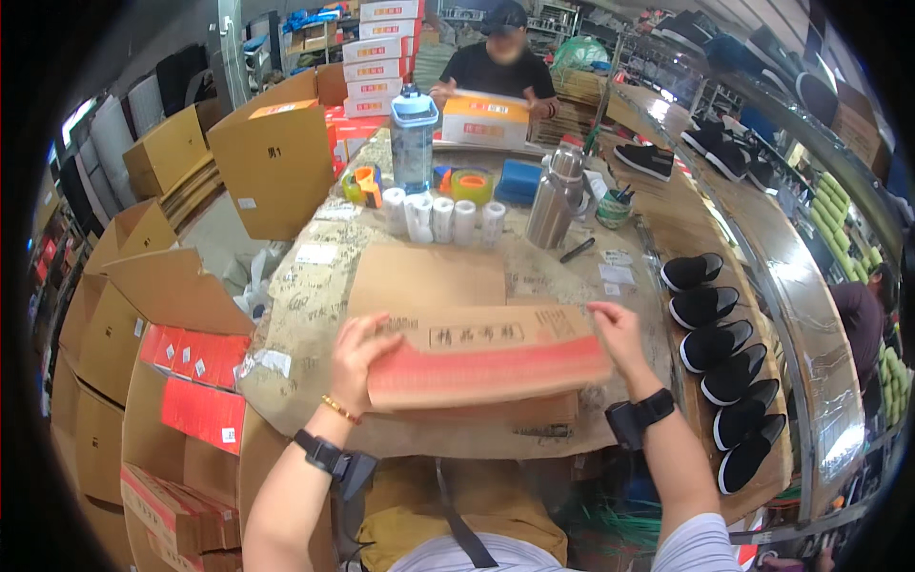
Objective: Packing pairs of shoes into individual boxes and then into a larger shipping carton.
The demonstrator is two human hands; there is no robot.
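A brown and red cardboard shoebox (488,367), slightly blurred, spans the space between my hands over the near part of the table. My left hand (358,355) grips its left end, with the fingers on the upper edge. At the upper right corner, my right hand (620,336) is closed on the edge between thumb and fingers. Behind the shoebox lies a flat brown cardboard piece (429,272). More cardboard shows beneath it, mostly hidden.
White rolls (442,220), a blue water bottle (412,143), a steel flask (555,200) and tape (471,184) stand farther back. Black shoes (715,345) line the right-hand shelf. Open cartons (191,448) crowd the left. Across the table, a person (505,62) holds an orange-and-white box (486,119).
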